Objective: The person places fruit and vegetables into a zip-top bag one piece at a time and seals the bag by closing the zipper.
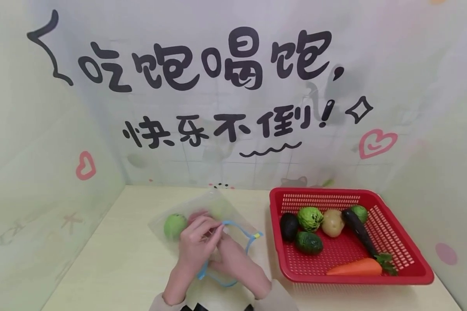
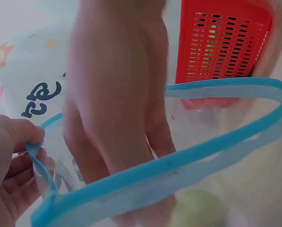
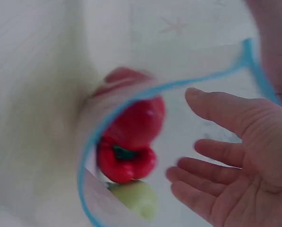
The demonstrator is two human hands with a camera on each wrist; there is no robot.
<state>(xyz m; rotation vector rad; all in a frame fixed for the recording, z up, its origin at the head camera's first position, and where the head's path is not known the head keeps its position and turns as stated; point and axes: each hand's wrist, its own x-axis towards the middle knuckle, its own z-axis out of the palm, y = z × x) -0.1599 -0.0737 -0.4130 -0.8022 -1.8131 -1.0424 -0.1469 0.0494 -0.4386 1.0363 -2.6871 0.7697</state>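
Observation:
A clear zip bag with a blue rim [image 1: 237, 225] lies on the table, its mouth spread open. My left hand [image 1: 197, 242] pinches the rim; the left wrist view shows this hand [image 2: 15, 161] at the rim's left end. My right hand [image 1: 235, 259], fingers extended and holding nothing, reaches through the mouth in the left wrist view. In the right wrist view the right hand [image 3: 235, 161] is beside a red pepper [image 3: 126, 163], a larger red item [image 3: 138, 123] and a pale green one [image 3: 138, 198] in the bag. A green round item [image 1: 175, 226] shows at the bag's left.
On the right of the table stands a red basket [image 1: 358, 280] with a carrot [image 1: 356, 267], an eggplant [image 1: 359, 231], a potato [image 1: 332, 223] and several green or dark vegetables. A printed backdrop [image 1: 225, 168] encloses the table's back and sides.

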